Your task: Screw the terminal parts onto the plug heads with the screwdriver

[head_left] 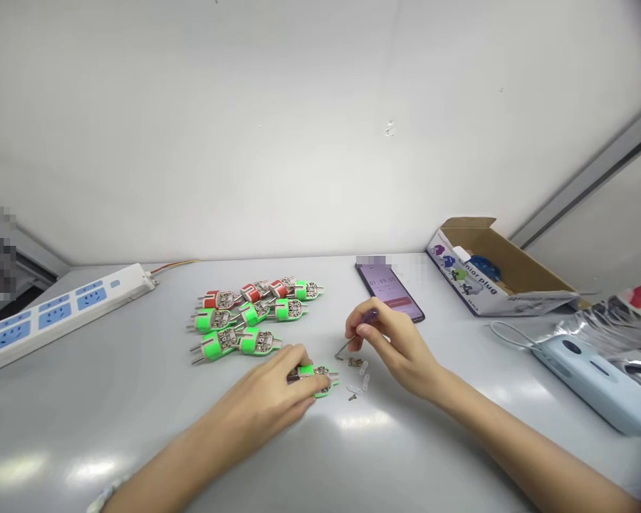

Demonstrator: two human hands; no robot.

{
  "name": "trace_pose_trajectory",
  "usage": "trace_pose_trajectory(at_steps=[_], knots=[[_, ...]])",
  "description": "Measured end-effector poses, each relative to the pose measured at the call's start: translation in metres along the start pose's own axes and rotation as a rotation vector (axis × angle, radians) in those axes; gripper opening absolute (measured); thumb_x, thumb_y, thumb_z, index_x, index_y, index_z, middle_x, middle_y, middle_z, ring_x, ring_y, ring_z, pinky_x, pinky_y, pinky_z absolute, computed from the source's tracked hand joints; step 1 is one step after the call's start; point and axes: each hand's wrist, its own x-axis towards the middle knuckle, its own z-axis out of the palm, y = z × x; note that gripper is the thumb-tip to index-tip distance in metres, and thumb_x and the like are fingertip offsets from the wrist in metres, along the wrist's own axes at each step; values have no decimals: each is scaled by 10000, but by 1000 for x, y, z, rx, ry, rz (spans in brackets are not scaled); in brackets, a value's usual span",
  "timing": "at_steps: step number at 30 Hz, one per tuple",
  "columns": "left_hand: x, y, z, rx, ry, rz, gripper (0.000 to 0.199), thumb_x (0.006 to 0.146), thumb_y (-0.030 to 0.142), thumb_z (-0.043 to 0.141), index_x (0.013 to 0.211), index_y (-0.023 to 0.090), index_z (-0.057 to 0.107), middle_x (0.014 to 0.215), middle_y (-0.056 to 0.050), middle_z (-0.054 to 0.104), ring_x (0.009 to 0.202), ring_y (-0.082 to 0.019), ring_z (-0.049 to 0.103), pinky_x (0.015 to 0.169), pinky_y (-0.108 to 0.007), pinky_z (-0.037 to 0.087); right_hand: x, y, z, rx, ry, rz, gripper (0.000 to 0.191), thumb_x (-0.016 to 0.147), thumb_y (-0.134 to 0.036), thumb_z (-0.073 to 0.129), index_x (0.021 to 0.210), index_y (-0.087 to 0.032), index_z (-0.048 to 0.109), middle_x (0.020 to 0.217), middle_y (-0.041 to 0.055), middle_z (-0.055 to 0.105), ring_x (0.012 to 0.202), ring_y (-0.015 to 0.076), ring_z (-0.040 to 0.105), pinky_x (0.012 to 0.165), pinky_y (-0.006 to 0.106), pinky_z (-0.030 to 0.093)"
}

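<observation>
My left hand (278,385) is closed around a green electrical plug (323,381), whose inner metal parts show on top; it rests on the table. Pinched in my right hand (387,342) is a screwdriver (346,348), its thin shaft pointing down and left, with a tip at or close to the table. Right of the plug, below that hand, lie small brass-coloured screws (355,363), several white strips (365,377) with holes, and another small screw (352,397). Beyond my left hand sits a group of opened plugs (256,340), some green and some red.
A white power strip (67,310) with blue sockets lies at left. Behind my right hand is a phone (389,291) showing a timer. An open cardboard box (491,285) stands at the back right, with a light blue device (592,374) and plastic bags (598,328) nearby.
</observation>
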Motion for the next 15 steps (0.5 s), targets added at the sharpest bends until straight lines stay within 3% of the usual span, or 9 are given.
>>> trace_pose_trajectory(at_steps=[6,15], knots=[[4,4,1,53,55,2,391,875,38,483,1104,277,693,981,-38,518,710,-148,517,592,-211,407,-1,-3,-1,36,35,2,230,1072,-403,467,936,-230,535,805,8,644,698,176,684,654,318,528],[4,0,-6,-167,22,-48,274,926,110,520,1087,259,685,981,-32,531,758,-155,537,644,-218,456,-4,-14,1,335,194,48,229,1057,-406,523,931,-221,570,850,7,665,654,169,709,664,337,559]])
